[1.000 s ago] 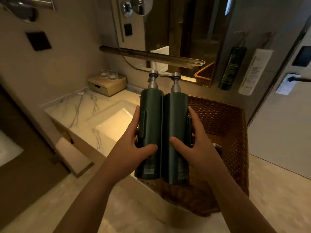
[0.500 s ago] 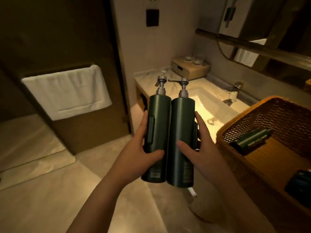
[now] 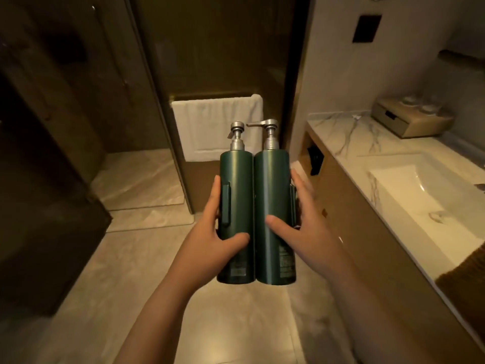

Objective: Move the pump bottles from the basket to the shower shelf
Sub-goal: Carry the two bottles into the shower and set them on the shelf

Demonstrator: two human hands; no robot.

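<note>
While both hands' fingers clasp upright green pump bottles (image 3: 253,214) side by side, a white towel (image 3: 210,124) hangs beyond.

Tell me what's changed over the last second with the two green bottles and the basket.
The view swung left: the basket slid to the right edge, and the white towel and dark doorway came ahead. Unchanged: left hand and right hand press the two bottles upright, side by side.

Marble floor (image 3: 231,324), white towel (image 3: 210,127) ahead, lit sink counter (image 3: 338,135) right.
</note>
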